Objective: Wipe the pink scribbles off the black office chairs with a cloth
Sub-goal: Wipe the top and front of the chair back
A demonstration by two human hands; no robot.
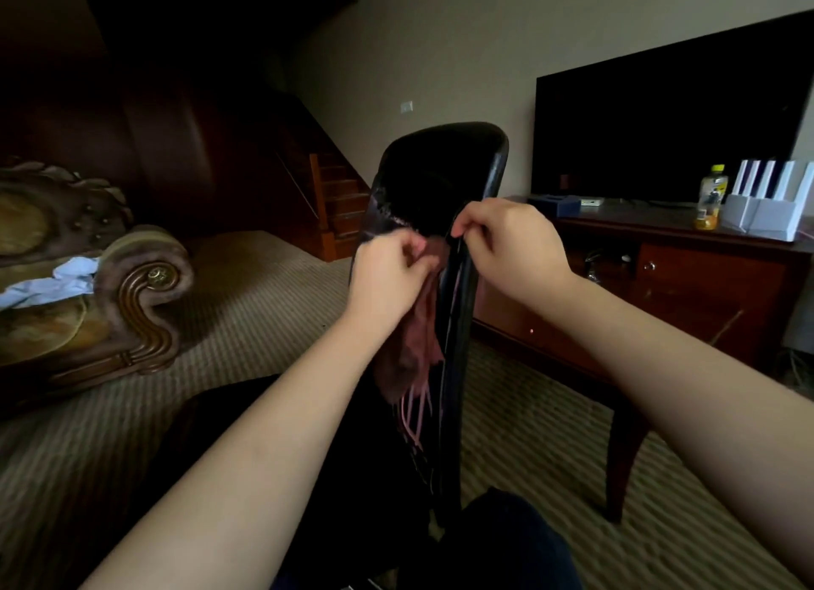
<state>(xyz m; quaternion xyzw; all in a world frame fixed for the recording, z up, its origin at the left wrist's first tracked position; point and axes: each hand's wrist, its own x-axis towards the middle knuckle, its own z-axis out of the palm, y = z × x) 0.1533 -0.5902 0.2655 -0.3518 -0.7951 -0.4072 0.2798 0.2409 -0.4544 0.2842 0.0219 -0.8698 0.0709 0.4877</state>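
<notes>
A black office chair (434, 171) stands in front of me, its backrest seen nearly edge-on. Pink scribble lines (414, 417) streak the backrest's lower part. A dull pink cloth (416, 342) hangs against the backrest below my left hand (390, 272), which is shut on its top. My right hand (511, 245) is beside it, fingers pinched on the backrest's edge near the cloth's upper corner. Whether the right hand also holds the cloth is hidden.
An ornate carved sofa (132, 290) with light blue cloth (53, 281) on it stands at the left. A dark wood TV cabinet (704, 281) at the right holds a large screen (669, 118), a yellow-capped bottle (710, 197) and a white device (768, 201). Stairs (339, 201) rise behind.
</notes>
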